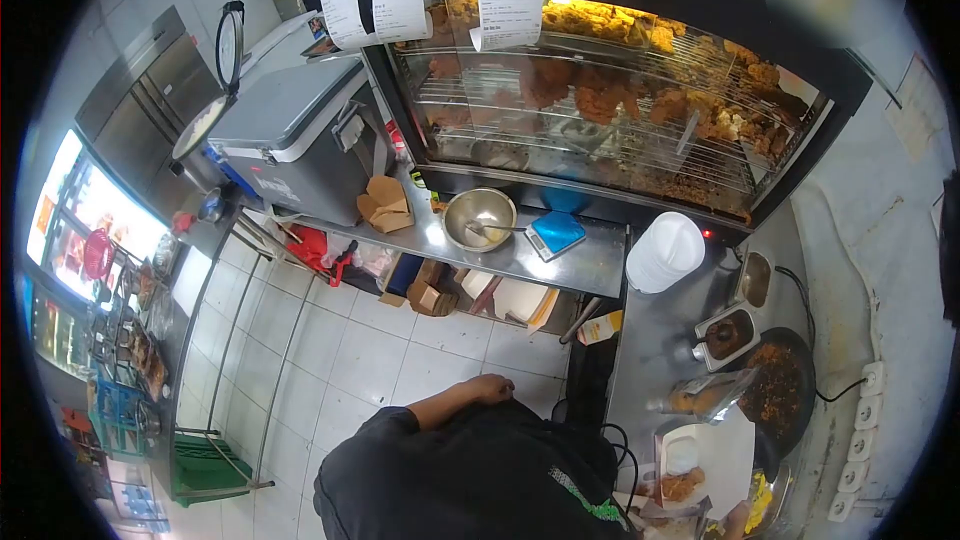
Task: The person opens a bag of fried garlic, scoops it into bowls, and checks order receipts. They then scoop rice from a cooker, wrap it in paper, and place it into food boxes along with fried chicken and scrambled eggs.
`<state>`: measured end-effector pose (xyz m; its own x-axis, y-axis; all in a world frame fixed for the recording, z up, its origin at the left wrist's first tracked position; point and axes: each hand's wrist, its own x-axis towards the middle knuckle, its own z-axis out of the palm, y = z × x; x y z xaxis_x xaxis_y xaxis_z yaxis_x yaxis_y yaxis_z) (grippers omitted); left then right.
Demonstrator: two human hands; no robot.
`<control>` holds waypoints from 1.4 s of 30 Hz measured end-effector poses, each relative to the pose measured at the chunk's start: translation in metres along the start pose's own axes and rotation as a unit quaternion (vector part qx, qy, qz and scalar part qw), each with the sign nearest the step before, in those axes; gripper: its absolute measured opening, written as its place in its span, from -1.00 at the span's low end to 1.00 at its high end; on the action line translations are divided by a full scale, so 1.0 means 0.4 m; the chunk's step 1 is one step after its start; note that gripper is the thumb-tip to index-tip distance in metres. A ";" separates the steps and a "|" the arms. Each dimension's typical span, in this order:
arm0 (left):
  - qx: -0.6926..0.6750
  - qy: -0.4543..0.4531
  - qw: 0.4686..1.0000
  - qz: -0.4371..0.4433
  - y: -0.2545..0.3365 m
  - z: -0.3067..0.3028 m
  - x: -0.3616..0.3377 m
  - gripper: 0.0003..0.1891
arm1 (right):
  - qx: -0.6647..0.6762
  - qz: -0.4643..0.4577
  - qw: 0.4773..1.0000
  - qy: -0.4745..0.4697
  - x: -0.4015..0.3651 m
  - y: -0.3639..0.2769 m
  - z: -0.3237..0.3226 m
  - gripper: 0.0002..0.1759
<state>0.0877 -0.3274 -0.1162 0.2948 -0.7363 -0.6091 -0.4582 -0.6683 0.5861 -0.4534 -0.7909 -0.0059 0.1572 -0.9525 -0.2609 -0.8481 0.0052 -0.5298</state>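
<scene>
My left hand [492, 388] is held in front of my dark top, its fingers curled in and nothing visible in them. Only a small part of my right hand [738, 519] shows at the bottom edge, against the lower corner of an open paper food box [728, 445]; its fingers are mostly hidden. Inside the box are a white mound of rice [680, 454] and a piece of fried chicken [682, 486]. Beside it, a tray holds yellow food [760, 502]. A clear plastic package [702, 396] with brown food lies just beyond the box.
A black pan [778, 380], metal containers of sauce [728, 336] and a white tub [668, 252] stand on the right counter. Ahead are a steel bowl [478, 218], a blue scale [556, 233], a grey cooler [290, 140] and a glass display of fried chicken [600, 90].
</scene>
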 end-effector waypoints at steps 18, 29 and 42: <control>0.024 -0.014 1.000 0.014 -0.039 -0.003 0.045 -0.54 | 0.164 -0.039 0.985 -0.046 -0.109 0.022 -0.001 -0.62; 0.054 -0.065 0.994 0.076 -0.016 -0.076 0.033 -0.55 | 0.445 -0.070 0.889 -0.076 -0.115 0.082 -0.086 -0.60; 0.132 -0.255 0.942 0.175 -0.196 -0.157 0.255 -0.63 | 0.573 0.122 0.761 0.277 -0.908 -0.294 -0.037 -0.64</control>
<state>0.2063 -0.3568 -0.1906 -0.3241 -0.7145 -0.6201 -0.6649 -0.2942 0.6865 -0.4183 -0.4499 0.1631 -0.4414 -0.8613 -0.2517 0.2311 0.1620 -0.9593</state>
